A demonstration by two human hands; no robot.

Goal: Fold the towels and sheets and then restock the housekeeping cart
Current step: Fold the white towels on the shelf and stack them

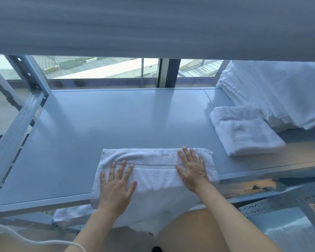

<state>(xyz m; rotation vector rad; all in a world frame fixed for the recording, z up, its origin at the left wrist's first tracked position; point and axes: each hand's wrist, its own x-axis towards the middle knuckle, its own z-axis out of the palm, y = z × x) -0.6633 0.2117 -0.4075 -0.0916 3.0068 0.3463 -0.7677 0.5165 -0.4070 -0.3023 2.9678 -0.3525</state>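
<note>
A white towel (153, 171) lies across the front edge of a grey metal shelf (116, 120), its near part hanging over the edge. My left hand (116, 186) rests flat on its left side, fingers spread. My right hand (193, 168) presses flat on its right side, fingers apart. Neither hand grips the cloth. A folded white towel (244, 131) sits on the shelf to the right.
A tall stack of white linens (280, 91) fills the shelf's back right corner. An upper shelf (153, 24) hangs low overhead. A slotted upright post (13, 135) stands at the left. A window (98, 70) lies behind the shelf.
</note>
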